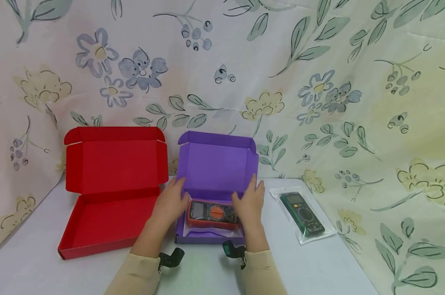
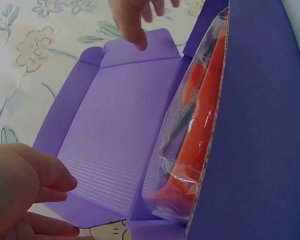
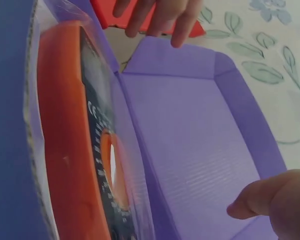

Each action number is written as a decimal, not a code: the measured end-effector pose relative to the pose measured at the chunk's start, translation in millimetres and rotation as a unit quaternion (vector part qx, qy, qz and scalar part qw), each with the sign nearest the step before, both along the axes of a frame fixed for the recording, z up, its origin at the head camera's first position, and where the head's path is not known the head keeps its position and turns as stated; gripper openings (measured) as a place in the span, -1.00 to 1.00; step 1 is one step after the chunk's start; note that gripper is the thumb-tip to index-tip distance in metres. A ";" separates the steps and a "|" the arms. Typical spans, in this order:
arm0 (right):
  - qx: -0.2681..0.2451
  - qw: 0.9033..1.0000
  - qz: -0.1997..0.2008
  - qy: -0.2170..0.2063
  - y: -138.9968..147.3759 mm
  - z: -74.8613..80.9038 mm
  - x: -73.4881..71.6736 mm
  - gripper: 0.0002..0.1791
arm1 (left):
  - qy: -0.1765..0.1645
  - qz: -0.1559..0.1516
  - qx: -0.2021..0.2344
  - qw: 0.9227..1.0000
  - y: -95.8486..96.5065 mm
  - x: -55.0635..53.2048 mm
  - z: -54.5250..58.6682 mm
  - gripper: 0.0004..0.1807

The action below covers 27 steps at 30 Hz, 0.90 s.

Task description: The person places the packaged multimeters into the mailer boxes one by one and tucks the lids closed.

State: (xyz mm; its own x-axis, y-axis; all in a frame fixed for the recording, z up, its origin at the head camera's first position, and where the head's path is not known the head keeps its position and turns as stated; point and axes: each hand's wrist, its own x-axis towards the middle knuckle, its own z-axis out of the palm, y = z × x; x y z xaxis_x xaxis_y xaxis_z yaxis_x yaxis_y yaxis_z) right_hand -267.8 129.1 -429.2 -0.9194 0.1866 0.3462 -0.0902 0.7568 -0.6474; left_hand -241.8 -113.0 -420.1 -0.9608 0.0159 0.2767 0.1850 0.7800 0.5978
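A purple cardboard box [image 1: 217, 170] stands with its lid raised. Inside its tray lies an orange-red multimeter [image 1: 204, 221] in a clear plastic bag, its dial [image 1: 217, 212] and small screen facing up. My left hand [image 1: 169, 203] is at the lid's left side, fingers extended along the side flap. On the other side my right hand [image 1: 251, 207] reaches up by the lid's right flap, its thumb in front of the lid and overlapping the meter's right end in the head view. Both wrist views show the thumbs apart from the fingers, with the lid panel [image 3: 190, 145] between the hands.
An open red box [image 1: 115, 217] stands at the left, its lid tipped back. To the right, a green multimeter [image 1: 301, 213] lies in a clear bag on the white table [image 1: 215, 270]. Floral cloth [image 1: 222, 53] hangs behind and at the sides.
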 end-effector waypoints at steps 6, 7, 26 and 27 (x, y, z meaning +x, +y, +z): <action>-0.011 1.000 0.013 -0.026 2.1 -1.8 -1.2 0.08 | -0.001 -0.003 0.005 1.000 0.8 1.1 1.8 -0.39; -0.010 1.000 0.015 -0.022 1.5 -1.8 -1.2 0.07 | 0.002 -0.004 0.006 1.000 0.9 1.2 2.0 -0.39; 0.008 0.999 -0.014 -0.034 -19.0 7.5 8.8 0.13 | 0.013 -0.013 0.014 1.000 0.9 1.4 5.1 -0.38; 0.012 0.999 -0.016 -0.036 -18.7 7.2 8.3 0.13 | 0.012 -0.012 0.014 1.000 0.8 1.3 5.3 -0.38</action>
